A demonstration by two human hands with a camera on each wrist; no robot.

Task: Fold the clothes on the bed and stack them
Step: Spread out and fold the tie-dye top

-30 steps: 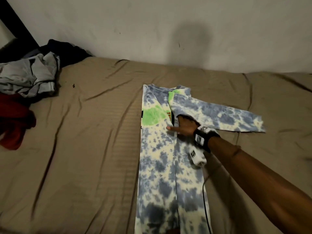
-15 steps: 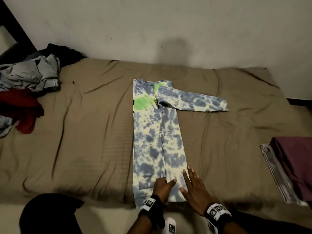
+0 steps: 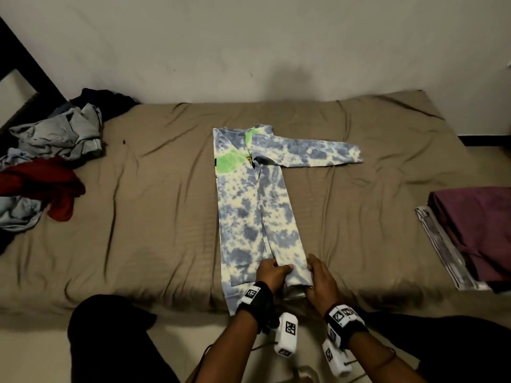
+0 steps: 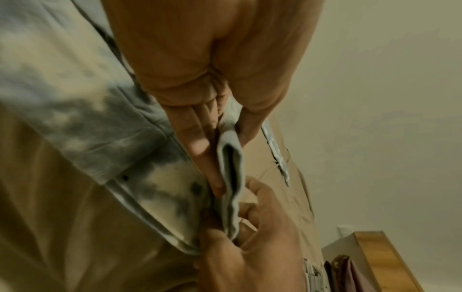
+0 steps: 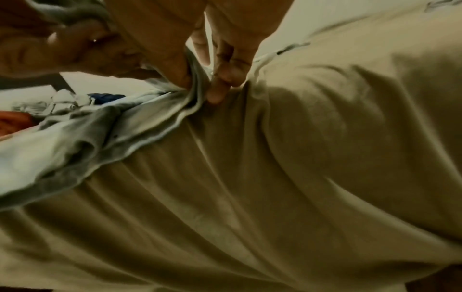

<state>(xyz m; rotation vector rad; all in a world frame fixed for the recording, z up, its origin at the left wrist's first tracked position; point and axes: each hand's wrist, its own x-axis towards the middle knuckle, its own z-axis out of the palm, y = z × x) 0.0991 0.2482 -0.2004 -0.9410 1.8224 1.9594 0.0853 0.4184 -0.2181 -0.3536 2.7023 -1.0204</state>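
Because the tie-dye sweatshirt (image 3: pixel 251 211) is knit cotton by the look of it, I judge it soft, light and limp: it will drape and sag wherever it is not supported, and nothing about it looks fragile or slippery. It lies flat near the middle of the bed (image 3: pixel 154 205), folded lengthwise into a narrow strip, its collar toward the wall and its hem at the bed's near edge. One sleeve (image 3: pixel 309 152) sticks out sideways from the upper part of the strip, away from the pile of unfolded clothes (image 3: pixel 49 161) at the bed's far left end.

Both hands are at the hem. The left hand (image 3: pixel 272 273) pinches the folded ribbed edge between thumb and fingers (image 4: pixel 200 138), which the left wrist view shows plainly, the doubled cloth standing up between them. The right hand (image 3: pixel 320 277), just beside it, pinches the same hem at its outer corner, fingertips (image 5: pixel 220 89) curled under the cloth and touching the sheet.

That hem is a sensible hold, I think: the ribbing is thicker and firmer than the body cloth, and two holds at the two corners keep the layers from sliding apart if the strip is lifted. The loose sleeve is the likely trouble; unsupported, it may trail or bunch. A folded stack (image 3: pixel 470 233) sits at the bed's right end.
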